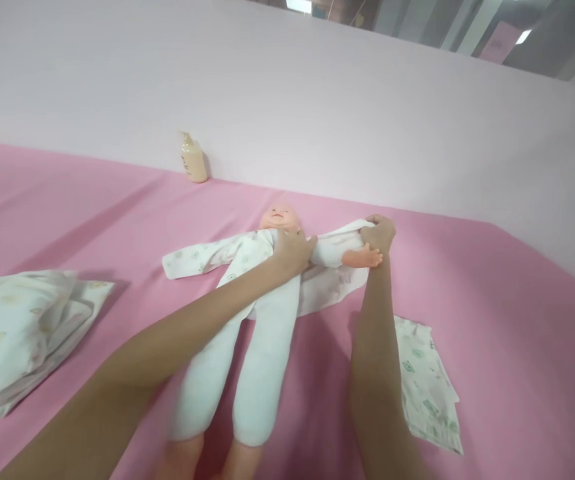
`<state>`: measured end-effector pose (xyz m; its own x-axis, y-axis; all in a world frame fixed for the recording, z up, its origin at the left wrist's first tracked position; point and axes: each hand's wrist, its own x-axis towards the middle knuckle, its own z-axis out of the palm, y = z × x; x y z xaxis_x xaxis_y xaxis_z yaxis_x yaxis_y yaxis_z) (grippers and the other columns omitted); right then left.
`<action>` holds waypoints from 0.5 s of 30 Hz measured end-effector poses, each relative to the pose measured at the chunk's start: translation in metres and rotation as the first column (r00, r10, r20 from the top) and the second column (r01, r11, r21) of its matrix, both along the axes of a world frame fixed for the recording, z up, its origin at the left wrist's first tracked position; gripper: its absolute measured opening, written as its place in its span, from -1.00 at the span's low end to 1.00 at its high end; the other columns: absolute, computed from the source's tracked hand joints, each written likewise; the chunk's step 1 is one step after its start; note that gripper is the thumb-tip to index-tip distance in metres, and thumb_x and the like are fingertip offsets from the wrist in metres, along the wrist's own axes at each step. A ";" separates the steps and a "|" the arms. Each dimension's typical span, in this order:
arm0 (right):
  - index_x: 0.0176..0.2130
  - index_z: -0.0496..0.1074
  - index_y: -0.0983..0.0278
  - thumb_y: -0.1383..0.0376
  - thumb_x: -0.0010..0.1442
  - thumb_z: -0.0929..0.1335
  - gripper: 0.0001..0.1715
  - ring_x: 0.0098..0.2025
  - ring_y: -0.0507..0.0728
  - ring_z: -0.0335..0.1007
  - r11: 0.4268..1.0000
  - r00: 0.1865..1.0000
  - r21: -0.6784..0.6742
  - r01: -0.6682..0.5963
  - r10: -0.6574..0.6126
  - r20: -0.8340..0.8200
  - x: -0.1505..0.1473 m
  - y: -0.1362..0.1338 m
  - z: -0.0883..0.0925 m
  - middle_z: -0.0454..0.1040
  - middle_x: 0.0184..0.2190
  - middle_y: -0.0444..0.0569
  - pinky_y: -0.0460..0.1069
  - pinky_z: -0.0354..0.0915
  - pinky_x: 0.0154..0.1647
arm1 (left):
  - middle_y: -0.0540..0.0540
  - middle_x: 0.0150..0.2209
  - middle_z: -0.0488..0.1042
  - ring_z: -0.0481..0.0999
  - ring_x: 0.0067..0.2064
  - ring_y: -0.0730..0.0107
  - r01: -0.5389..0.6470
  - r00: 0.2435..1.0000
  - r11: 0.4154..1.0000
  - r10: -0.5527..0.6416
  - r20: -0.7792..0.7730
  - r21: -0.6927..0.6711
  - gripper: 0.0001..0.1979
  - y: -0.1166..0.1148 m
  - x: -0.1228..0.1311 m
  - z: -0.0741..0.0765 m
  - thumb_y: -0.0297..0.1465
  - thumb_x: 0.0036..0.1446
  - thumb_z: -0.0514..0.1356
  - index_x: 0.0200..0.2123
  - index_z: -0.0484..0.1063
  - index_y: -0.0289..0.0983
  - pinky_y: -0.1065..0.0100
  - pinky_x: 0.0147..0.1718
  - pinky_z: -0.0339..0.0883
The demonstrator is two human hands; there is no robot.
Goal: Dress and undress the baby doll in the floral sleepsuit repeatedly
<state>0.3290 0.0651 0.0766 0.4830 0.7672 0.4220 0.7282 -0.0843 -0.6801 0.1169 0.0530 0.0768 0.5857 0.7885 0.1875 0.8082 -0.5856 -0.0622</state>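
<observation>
A baby doll [270,353] lies face up, its white-clad legs toward me. A white patterned baby shirt [192,260] covers its chest and one arm, the sleeve stretched out to the left. My left hand [292,255] is closed around the doll's other arm near the shoulder; its fingertips are partly hidden. That arm reaches right, with the bare doll hand [364,257] showing beyond a white cuff. Behind it, my right hand [380,235] pinches the loose side of the shirt and holds it taut. More of the shirt spreads beneath this arm.
A pump bottle [194,161] stands at the back against the pale wall [287,113]. Folded patterned cloth [27,327] lies at the left. A smaller patterned garment [427,383] lies right of my right forearm. Pink sheeting [507,347] covers the surface.
</observation>
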 end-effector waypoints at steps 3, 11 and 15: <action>-0.51 0.36 0.30 0.49 -0.22 0.22 -0.79 -0.53 0.01 0.14 0.997 0.994 0.054 0.047 -0.041 -0.105 -0.016 -0.008 0.016 0.32 -0.56 -0.13 -0.08 0.12 -0.49 | -0.40 -0.06 0.33 0.30 -0.03 -0.15 -0.005 1.000 0.994 0.004 0.016 0.113 -0.34 -0.005 0.020 -0.006 -0.17 0.02 0.16 0.15 0.13 -0.33 0.01 -0.13 0.15; -0.47 0.36 0.35 0.48 -0.27 0.22 -0.75 -0.52 -0.01 0.20 0.981 0.892 0.193 -0.030 0.113 -0.437 -0.014 -0.015 0.025 0.29 -0.57 -0.15 -0.11 0.14 -0.51 | -0.26 -0.10 0.31 0.40 -0.17 0.19 0.219 0.975 0.958 -0.221 -0.009 0.185 -0.53 -0.003 0.023 -0.016 -0.44 0.20 -0.12 0.19 0.00 -0.31 0.29 -0.27 0.25; -0.45 0.35 0.34 0.47 -0.29 0.19 -0.70 -0.57 -0.02 0.19 0.973 0.859 0.231 0.008 0.112 -0.500 -0.014 -0.023 0.035 0.24 -0.59 -0.18 -0.11 0.15 -0.55 | -0.28 -0.12 0.32 0.42 -0.16 0.16 0.076 0.997 0.983 -0.072 -0.029 0.165 -0.54 -0.001 0.033 -0.018 -0.49 0.19 -0.12 0.17 0.03 -0.21 0.29 -0.32 0.27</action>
